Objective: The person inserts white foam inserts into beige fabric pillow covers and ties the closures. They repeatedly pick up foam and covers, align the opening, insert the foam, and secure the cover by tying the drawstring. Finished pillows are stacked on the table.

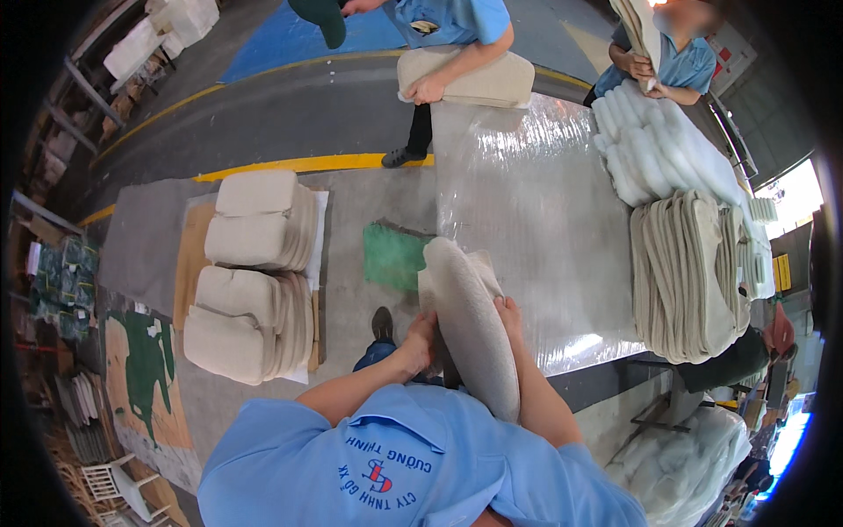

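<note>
A beige fabric cushion stands on its edge at the near end of a long table covered in clear plastic sheet. My left hand grips its left side and my right hand presses on its right side, so the cushion sits between both hands. My forearms come up from my blue shirt at the bottom.
Beige cushion covers and white fibre fillings are stacked on the table's right. Finished cushions are piled on the floor at left, a green bag beside the table. Two people in blue shirts handle cushions at the far end.
</note>
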`<state>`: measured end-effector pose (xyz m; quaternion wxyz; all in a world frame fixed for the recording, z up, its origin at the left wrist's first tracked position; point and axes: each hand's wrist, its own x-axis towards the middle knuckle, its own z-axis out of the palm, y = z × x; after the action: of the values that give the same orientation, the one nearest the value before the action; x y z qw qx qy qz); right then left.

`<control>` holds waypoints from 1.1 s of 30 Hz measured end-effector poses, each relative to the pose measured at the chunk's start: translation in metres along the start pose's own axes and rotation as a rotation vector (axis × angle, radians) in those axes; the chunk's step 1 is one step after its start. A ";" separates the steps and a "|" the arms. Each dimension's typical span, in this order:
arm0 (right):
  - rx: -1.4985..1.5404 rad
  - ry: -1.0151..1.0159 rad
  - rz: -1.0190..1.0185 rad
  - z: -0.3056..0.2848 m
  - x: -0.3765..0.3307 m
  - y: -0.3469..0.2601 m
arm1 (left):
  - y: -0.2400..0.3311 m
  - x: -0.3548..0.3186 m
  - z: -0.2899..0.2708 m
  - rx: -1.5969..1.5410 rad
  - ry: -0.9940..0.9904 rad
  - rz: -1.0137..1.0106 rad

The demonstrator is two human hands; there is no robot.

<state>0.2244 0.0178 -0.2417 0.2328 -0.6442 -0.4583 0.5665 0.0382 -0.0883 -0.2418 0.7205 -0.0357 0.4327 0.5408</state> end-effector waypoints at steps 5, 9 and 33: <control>-0.020 -0.281 0.180 0.014 0.000 -0.029 | 0.001 0.000 0.027 -0.142 0.199 -0.056; -0.200 -0.409 0.224 0.035 -0.011 -0.072 | 0.007 0.023 0.019 0.270 0.609 -0.113; -0.480 -0.015 0.063 0.055 -0.006 -0.061 | 0.037 0.043 0.004 -0.081 -0.080 0.265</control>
<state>0.1535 0.0290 -0.2024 0.0516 -0.6907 -0.5611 0.4532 0.0119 -0.0387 -0.2523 0.6576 0.0142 0.3821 0.6491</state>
